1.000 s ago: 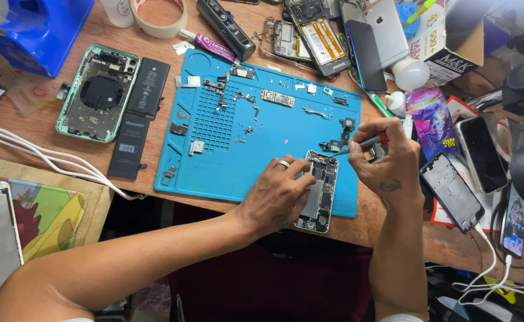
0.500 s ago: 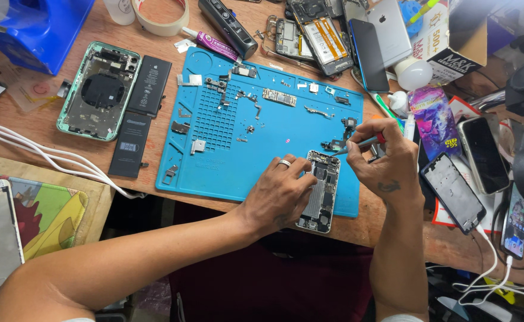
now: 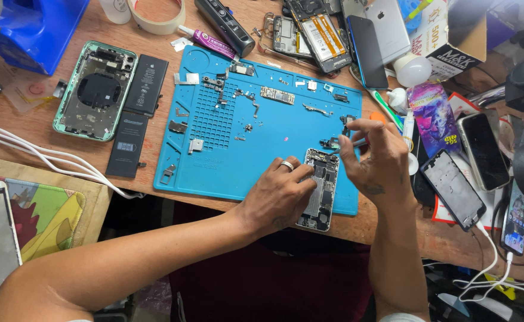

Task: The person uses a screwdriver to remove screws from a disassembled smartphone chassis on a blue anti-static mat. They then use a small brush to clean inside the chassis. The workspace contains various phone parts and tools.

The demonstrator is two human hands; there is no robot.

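While the left hand (image 3: 280, 194) stays pressed on the opened phone (image 3: 320, 189) at the blue mat's (image 3: 226, 161) near right corner, the right hand (image 3: 376, 160), grip clamped on tweezers (image 3: 348, 144), has edged toward its top.

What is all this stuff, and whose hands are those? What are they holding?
The picture comes from a camera worn on a person's head, looking down at their own two hands. The left hand, with a ring, steadies an opened phone with its insides showing. The right hand pinches a thin metal tool whose tip reaches the phone's top end. The phone lies on a blue rubber work mat dotted with tiny parts, on a wooden table. To the left lie a green phone shell and two flat black batteries.
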